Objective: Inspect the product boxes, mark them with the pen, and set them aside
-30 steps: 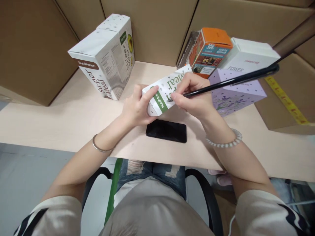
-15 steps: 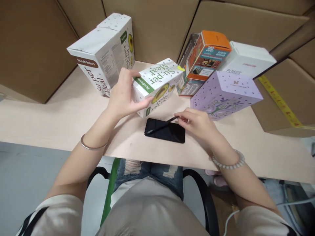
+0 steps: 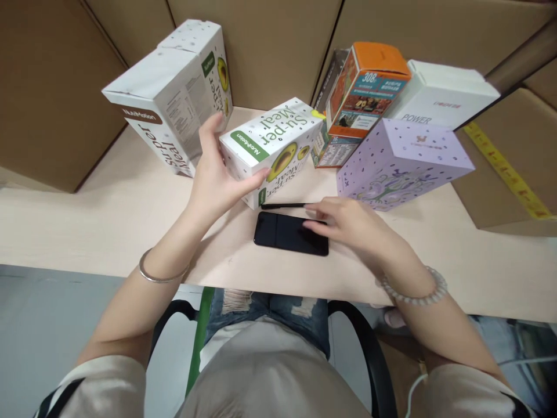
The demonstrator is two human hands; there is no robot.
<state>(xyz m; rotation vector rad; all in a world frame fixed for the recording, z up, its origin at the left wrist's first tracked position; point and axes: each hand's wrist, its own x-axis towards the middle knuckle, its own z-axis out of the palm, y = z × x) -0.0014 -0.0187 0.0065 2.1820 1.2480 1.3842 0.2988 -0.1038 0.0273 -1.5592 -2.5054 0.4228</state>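
Observation:
A white Su-per Meal box (image 3: 272,133) with green labels and avocado pictures stands on the table. My left hand (image 3: 217,174) is spread around its near left corner, index finger raised off it and thumb across the front face; the other fingers are mostly hidden. Just in front of the box lies a black pen (image 3: 282,205). Below the pen, a black smartphone (image 3: 289,233) lies flat, screen up. My right hand (image 3: 343,223) is open beside them, with fingertips at the pen's right end and the thumb over the phone's right part.
A larger white Su-per Meal carton (image 3: 174,98) stands at the left. To the right are an orange box (image 3: 369,87) stacked on another box, a white POWER box (image 3: 444,93) and a lilac box (image 3: 400,162). Brown cardboard boxes (image 3: 270,52) wall the back and sides.
The pen went from slanting over the phone in my right fingers to lying behind the phone, and those fingers have opened. My left index finger has lifted off the box.

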